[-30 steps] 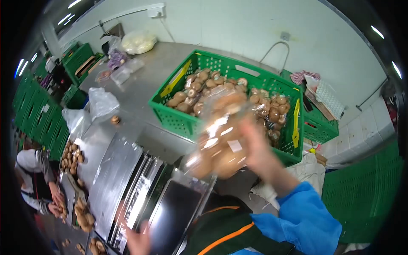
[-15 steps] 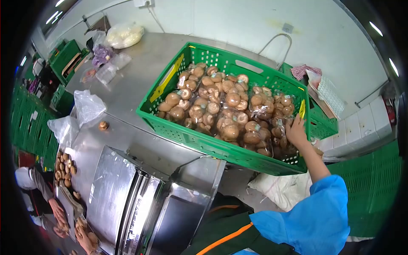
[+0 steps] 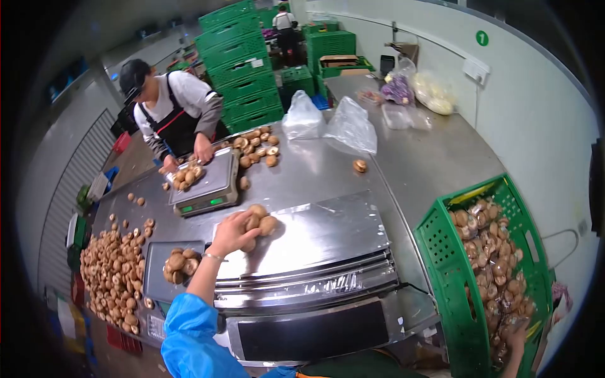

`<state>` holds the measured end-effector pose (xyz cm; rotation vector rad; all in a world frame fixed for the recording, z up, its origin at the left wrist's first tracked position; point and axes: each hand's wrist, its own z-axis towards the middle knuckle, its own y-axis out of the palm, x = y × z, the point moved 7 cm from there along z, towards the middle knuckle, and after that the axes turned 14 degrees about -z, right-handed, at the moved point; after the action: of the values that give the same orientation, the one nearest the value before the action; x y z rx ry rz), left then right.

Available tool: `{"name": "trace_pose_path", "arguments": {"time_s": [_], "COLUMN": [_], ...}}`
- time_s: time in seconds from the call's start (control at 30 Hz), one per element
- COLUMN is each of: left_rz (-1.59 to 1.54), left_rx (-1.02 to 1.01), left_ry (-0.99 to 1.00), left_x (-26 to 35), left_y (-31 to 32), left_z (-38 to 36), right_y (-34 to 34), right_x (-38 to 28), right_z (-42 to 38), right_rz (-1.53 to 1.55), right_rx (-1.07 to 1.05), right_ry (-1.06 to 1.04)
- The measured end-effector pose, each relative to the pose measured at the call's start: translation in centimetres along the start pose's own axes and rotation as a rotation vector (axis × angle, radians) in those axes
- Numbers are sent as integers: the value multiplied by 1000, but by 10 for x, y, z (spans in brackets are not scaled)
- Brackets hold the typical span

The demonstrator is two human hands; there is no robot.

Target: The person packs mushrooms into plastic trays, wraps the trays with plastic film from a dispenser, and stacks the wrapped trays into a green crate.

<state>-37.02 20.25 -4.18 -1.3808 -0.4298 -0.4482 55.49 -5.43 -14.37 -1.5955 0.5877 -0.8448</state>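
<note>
My left hand point(image 3: 232, 234) reaches over the shiny metal plate point(image 3: 321, 230) of the wrapping machine, fingers curled round a small cluster of brown mushrooms point(image 3: 261, 222). At the lower right, my right hand point(image 3: 518, 335) is inside the near end of a green crate point(image 3: 450, 302), against clear packs of mushrooms point(image 3: 495, 264); its fingers are blurred and partly hidden. Beside my left forearm, more mushrooms point(image 3: 181, 264) sit on a dark scale tray point(image 3: 157, 277).
Across the steel table, a person point(image 3: 179, 107) in a black apron handles mushrooms on another scale point(image 3: 208, 183). A large mushroom pile point(image 3: 113, 271) covers the left side. Plastic bags point(image 3: 350, 126) lie at the back, and stacked green crates point(image 3: 236, 69) stand behind.
The view has swung left, bringing the machine, the co-worker and the mushroom pile into fuller sight. My left hand now shows at the mushrooms; my right hand stays at the crate's end.
</note>
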Motion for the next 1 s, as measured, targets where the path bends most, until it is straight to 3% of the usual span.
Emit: {"name": "trace_pose_path", "arguments": {"time_s": [0.07,0.13,0.2,0.23,0.27,0.3,0.43,0.47,0.53,0.63,0.67,0.7,0.73,0.77,0.8,0.87,0.9,0.93,1.0], "left_rz": [6,-23,-26,-43,-56,-64,-69,-53,-104,-107,-107,-86,-66,-87,-91,59,-32,-55,141], "left_rx": [6,-25,-60,-75,-81,-133,-266,-306,-307,-334,-332,-352,-369,-375,-361,-16,-35,57,233], "left_ry": [0,20,25,75,132,149,258,312,363,432,433,421,408,427,424,521,451,390,83], "left_x": [1,-2,-1,5,12,19,57,66,74,90,93,95,96,98,97,110,116,113,76], "left_y": [-2,1,7,11,13,17,38,46,59,67,68,71,72,71,70,43,21,1,-16], "left_z": [-2,-1,0,-1,1,1,1,-1,0,0,0,1,2,2,-3,-21,-40,-65,-122], "right_y": [-38,-21,7,17,-23,-25,-20,-19,-23,-140,-165,-183,-214,-221,-221,-205,-199,-201,-178], "right_x": [-16,9,-16,6,-54,-56,-59,-57,-42,-146,-185,-228,-291,-342,-392,-470,-488,-493,-497], "right_z": [-18,-2,-16,-21,-68,-80,-107,-100,-83,-114,-118,-139,-179,-215,-245,-302,-314,-316,-286], "right_rz": [-61,-51,-281,-479,-607,-628,172,157,-263,266,364,749,811,827,786,692,547,510,549], "right_rx": [2,15,-583,-506,-455,-461,-494,-486,-556,127,80,98,7,-116,-131,-73,184,296,60], "right_ry": [40,64,-459,-108,-373,-380,-162,-153,-21,-546,-617,-657,-707,-746,-978,-1369,-1519,-1499,-1289]}}
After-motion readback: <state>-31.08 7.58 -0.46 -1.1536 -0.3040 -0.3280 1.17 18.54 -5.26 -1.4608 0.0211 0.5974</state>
